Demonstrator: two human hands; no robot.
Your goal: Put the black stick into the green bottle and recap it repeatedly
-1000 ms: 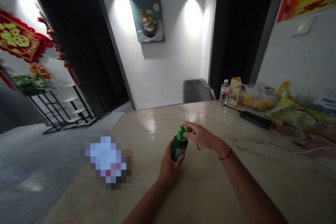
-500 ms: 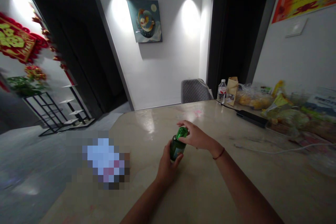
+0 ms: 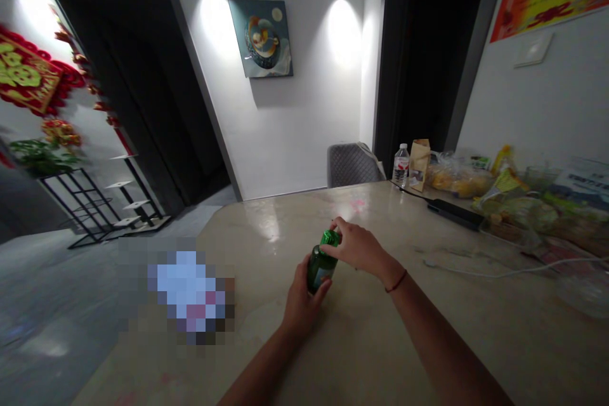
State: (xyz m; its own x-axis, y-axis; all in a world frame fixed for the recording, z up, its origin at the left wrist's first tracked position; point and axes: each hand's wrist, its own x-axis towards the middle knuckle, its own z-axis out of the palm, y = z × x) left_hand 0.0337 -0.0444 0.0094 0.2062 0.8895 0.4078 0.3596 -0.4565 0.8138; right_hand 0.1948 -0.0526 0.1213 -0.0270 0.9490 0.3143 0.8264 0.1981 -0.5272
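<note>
A small dark green bottle (image 3: 321, 271) with a pale label is in front of me over the table, leaning slightly right. My left hand (image 3: 301, 304) wraps round its body from the left, thumb across the front. At the top, my right hand (image 3: 360, 248) has its fingers closed round a bright green ribbed cap (image 3: 329, 239). The cap sits at the bottle's mouth, a little toward the right side. Whether it is still seated on the neck I cannot tell, since my fingers cover part of it.
The pale marble-look table (image 3: 266, 342) spreads under my arms. To the left is a pixelated patch (image 3: 190, 292). At the right stand a water bottle (image 3: 401, 166), a paper bag (image 3: 419, 165), a black power strip (image 3: 454, 214), a white cable (image 3: 495, 275) and bagged food (image 3: 459, 179). A grey chair (image 3: 354, 166) is behind.
My right hand has turned slightly about the cap, its fingers shifting closer together. My left hand and the bottle stay almost where they were.
</note>
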